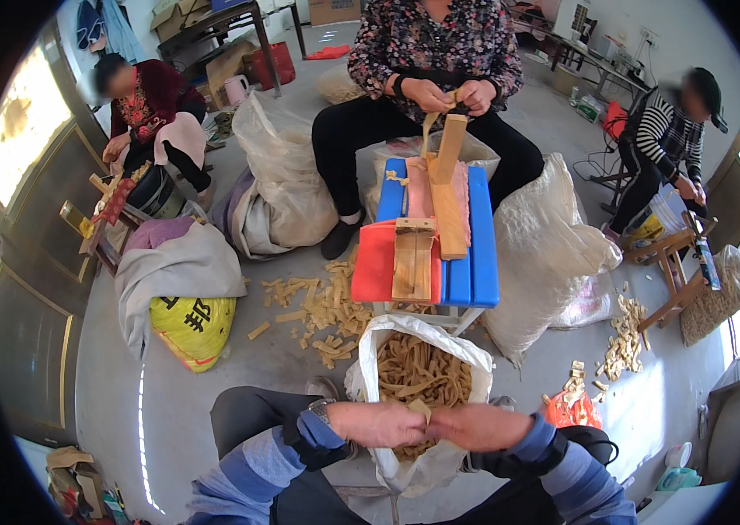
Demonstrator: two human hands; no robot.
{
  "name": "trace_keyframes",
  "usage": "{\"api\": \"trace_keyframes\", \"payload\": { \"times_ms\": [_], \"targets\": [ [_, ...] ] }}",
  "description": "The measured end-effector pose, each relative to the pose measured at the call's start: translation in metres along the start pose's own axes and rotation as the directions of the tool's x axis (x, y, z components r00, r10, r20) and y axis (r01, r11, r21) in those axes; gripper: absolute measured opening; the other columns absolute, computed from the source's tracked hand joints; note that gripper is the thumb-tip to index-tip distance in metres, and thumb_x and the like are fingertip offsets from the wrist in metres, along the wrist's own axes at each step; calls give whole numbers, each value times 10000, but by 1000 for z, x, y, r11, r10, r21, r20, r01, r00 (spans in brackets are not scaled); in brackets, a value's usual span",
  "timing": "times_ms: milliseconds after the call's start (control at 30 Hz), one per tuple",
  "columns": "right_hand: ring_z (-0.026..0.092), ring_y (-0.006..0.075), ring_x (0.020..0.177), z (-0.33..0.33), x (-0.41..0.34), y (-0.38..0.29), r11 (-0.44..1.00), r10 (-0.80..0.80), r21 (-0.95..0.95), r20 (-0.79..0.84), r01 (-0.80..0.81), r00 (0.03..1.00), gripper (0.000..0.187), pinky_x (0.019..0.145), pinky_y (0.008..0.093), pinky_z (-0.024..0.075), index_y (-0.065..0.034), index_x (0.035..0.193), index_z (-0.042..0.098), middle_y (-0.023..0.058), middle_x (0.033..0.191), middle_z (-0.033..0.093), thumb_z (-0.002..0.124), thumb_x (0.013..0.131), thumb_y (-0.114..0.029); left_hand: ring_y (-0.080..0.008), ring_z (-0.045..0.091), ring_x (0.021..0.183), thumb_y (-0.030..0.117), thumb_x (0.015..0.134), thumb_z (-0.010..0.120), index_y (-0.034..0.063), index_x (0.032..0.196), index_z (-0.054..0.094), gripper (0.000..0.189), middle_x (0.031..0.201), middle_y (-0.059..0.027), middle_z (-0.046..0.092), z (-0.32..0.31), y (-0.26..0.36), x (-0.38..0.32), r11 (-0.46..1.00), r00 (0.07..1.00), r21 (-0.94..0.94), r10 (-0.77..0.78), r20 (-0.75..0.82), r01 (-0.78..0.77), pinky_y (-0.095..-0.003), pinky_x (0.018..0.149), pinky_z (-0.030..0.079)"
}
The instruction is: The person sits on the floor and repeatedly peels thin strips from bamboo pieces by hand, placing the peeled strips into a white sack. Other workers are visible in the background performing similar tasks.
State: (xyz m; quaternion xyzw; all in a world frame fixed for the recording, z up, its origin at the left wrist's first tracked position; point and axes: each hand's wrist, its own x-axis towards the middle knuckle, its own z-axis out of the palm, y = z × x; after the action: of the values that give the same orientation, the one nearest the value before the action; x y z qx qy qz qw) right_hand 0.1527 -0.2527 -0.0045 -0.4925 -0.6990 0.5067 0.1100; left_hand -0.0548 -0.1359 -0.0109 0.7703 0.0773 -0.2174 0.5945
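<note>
My left hand point(383, 423) and my right hand point(472, 425) meet over the near part of an open white woven sack point(370, 367). Between their fingers they pinch a pale, flat strip point(420, 409), whose material I cannot tell. Many tan, curled strips point(426, 367) fill the sack below. Beyond it stands a blue slatted stool point(483, 236) with a red cloth point(370, 269), a pink cloth and wooden blocks point(450, 216) on top. The grooved wooden block point(414, 262) rests on the red cloth.
Across the stool a seated person's hands point(452, 96) hold a similar strip. Two other people sit at wooden stands left and right. Full sacks point(540, 243) flank the stool. Cut pieces point(337, 302) lie scattered on the floor, and a red plastic bag point(573, 408) lies to the right.
</note>
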Motion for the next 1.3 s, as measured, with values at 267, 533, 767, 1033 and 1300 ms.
{"api": "trace_keyframes", "payload": {
  "times_ms": [267, 533, 767, 1033, 1300],
  "targets": [
    [631, 467, 799, 0, -24, -12, 999, -36, 5, 69, 36, 997, 301, 690, 518, 526, -88, 1092, 567, 215, 868, 645, 510, 1048, -380, -262, 557, 822, 387, 1082, 455, 9, 1032, 542, 390, 856, -150, 562, 11, 2, -3, 994, 987, -54, 100, 124, -94, -388, 768, 466],
    [631, 427, 693, -11, -29, -24, 990, -140, 34, -13, 140, 990, 239, 610, 467, 520, -94, 999, 575, 191, 762, 618, 554, 1039, -329, -320, 568, 800, 379, 1075, 474, 8, 981, 535, 388, 831, -173, 560, -3, 9, -16, 992, 982, -50, 125, 139, -119, -409, 746, 467],
    [619, 415, 637, -27, -20, -27, 982, -153, -156, -353, 103, 923, 182, 550, 470, 501, -104, 919, 581, 174, 684, 589, 641, 987, -263, -127, 534, 751, 403, 1065, 519, 56, 1039, 602, 357, 816, -16, 574, -28, 23, -18, 974, 979, -203, 62, -193, -102, -301, 701, 476],
    [644, 322, 582, -34, -11, -19, 892, -350, -428, -451, 145, 821, 109, 488, 418, 500, -125, 925, 598, 108, 661, 615, 664, 929, -212, -58, 368, 581, 432, 1077, 479, 102, 905, 530, 376, 716, 55, 420, -34, 26, -16, 883, 985, -462, -146, -97, 85, -231, 513, 342],
    [648, 334, 580, -22, -13, -18, 885, -286, -461, -419, 70, 862, 258, 471, 439, 498, -97, 887, 542, 118, 634, 605, 639, 974, -320, -57, 410, 581, 382, 1080, 494, 67, 928, 542, 354, 709, 36, 446, -34, 25, -24, 860, 978, -490, -198, -62, 143, -230, 519, 365]
  ]
}}
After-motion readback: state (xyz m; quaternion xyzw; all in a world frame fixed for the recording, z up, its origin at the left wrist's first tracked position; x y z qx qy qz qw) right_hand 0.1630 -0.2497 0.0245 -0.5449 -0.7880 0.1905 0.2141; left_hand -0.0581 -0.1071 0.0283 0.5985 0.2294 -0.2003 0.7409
